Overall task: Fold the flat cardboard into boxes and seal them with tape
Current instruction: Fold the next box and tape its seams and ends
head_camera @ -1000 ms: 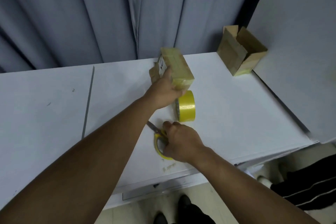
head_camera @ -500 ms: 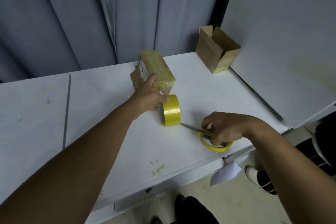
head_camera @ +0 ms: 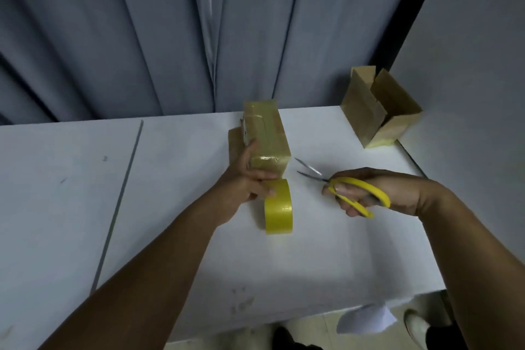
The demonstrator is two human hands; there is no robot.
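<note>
**Yellow scissors, blades apart, aimed at the gap between box and roll**

Cardboard wrapped in glossy tape, the taped box (head_camera: 267,133) lies in the middle of the white surface (head_camera: 170,207). Its long axis runs away from you toward the grey curtain (head_camera: 142,37). Your left hand (head_camera: 247,185) grips its near end, thumb up the left side and fingers curled across the end face. The yellow tape roll (head_camera: 279,209) stands on edge just in front of that end and touches your left fingers. Whether a strip runs from the roll to the box cannot be told from here, though that looks likely.

Your right hand (head_camera: 397,193) holds the scissors (head_camera: 360,193) by their yellow loops, lifted off the surface. The blades are spread and point left at the box's near right corner, close to it but not touching.

The coming cut turns on that line. The seam between the box end and the roll lies directly left of the blade tips, so the right hand is the one that travels while the left holds the box steady. Your left fingers sit right where the blades would arrive, so mind them.

A second open box (head_camera: 369,111) rests at the far right edge, well apart from both hands, flaps up.
</note>
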